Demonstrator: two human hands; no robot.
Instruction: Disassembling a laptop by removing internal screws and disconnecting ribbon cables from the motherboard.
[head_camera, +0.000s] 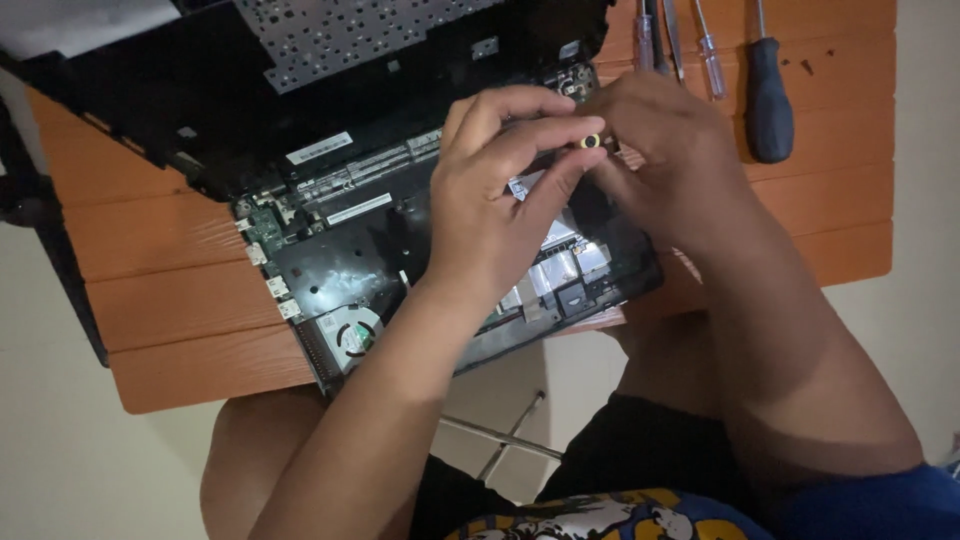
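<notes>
Pinching a small round black-and-yellow part (591, 141) between both sets of fingertips, the left hand (490, 210) and right hand (660, 150) meet above the opened laptop (330, 240) (screwdrivers (768, 95) lie nearby).

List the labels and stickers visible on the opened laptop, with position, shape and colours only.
Upper white sticker: long white rectangle with dark print, on the black laptop interior left of the left hand.
Lower white sticker: narrower white strip, tilted alike, just below it.
Small white label: partly hidden under the fingers.
</notes>
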